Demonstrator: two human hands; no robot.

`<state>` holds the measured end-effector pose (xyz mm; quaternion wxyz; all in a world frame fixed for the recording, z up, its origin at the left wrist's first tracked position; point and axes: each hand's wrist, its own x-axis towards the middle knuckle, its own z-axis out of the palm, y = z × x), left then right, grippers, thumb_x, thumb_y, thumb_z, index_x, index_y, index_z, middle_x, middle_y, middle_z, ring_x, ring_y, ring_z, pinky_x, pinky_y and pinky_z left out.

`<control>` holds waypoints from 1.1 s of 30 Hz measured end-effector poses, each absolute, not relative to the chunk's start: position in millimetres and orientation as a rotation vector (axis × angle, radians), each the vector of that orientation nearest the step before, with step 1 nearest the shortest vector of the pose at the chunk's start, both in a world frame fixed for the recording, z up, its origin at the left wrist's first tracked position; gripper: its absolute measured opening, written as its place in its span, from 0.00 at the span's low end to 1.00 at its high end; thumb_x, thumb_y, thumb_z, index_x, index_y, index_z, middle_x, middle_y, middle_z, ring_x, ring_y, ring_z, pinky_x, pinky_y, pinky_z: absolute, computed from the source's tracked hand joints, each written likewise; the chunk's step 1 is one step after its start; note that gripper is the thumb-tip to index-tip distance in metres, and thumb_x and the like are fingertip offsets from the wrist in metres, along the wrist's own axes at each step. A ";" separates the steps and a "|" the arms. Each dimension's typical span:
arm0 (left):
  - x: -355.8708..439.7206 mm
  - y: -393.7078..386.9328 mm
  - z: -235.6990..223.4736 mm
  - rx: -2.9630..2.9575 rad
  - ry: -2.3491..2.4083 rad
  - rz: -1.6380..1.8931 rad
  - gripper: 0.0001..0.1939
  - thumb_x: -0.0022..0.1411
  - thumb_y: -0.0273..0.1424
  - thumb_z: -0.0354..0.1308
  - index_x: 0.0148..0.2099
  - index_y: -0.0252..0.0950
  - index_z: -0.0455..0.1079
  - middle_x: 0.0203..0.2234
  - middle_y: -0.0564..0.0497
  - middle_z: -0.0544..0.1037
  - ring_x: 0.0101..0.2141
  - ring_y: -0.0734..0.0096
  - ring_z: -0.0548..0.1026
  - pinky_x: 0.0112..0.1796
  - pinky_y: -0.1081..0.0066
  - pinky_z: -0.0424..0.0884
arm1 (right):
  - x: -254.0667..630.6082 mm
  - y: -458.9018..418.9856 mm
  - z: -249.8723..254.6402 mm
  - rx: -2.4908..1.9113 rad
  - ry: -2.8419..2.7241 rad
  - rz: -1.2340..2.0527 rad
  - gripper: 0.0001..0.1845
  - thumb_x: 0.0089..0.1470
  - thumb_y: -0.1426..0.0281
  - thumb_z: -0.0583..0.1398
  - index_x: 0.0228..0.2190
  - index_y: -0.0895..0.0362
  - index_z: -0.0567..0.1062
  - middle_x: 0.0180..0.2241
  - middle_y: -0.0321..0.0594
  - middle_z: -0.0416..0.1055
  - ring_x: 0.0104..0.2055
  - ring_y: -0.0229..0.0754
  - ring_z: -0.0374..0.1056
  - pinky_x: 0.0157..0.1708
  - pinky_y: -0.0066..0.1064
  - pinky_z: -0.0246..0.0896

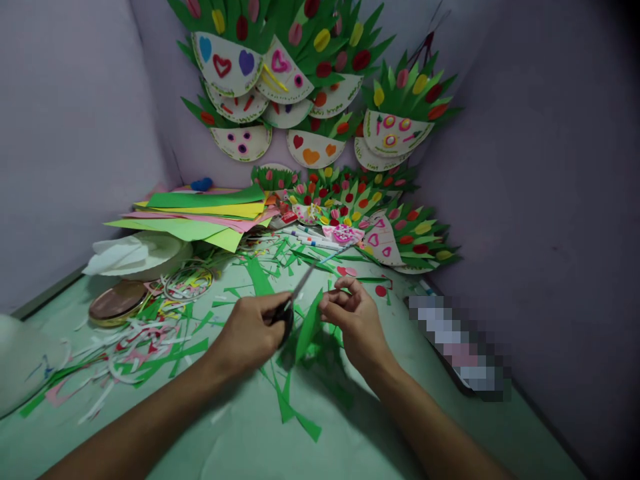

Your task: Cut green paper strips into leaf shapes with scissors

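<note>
My left hand (253, 333) grips a pair of scissors (286, 319) by the dark handles, fingers wrapped round them. The scissors' blades point away from me and up to the right. Between thumb and fingers, my right hand (355, 317) pinches a green piece of paper (311, 328) that narrows to a tip. The paper hangs just right of the scissors, and whether the blades touch it I cannot tell. Green paper scraps (285, 400) lie on the table below both hands.
Coloured paper sheets (200, 208) are stacked at the back left, near a white paper plate (145, 257) and a round lid (117, 303). Markers (313, 240) lie at the back. Decorated half-plates (325, 147) hang on the wall. A pixelated phone-like object (457, 347) lies at right.
</note>
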<state>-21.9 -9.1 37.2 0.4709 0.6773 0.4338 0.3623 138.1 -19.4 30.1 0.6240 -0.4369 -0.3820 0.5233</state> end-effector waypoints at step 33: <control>-3.4 -17.3 34.9 1.121 1.047 1.165 0.22 0.40 0.25 0.61 0.42 0.30 0.65 0.19 0.56 0.70 0.19 0.79 0.68 0.19 0.80 0.64 | 122.4 -27.4 20.5 -1.036 -0.801 1.334 0.28 0.31 0.72 0.68 0.36 0.54 0.63 0.18 0.26 0.69 0.20 0.37 0.69 0.25 0.30 0.65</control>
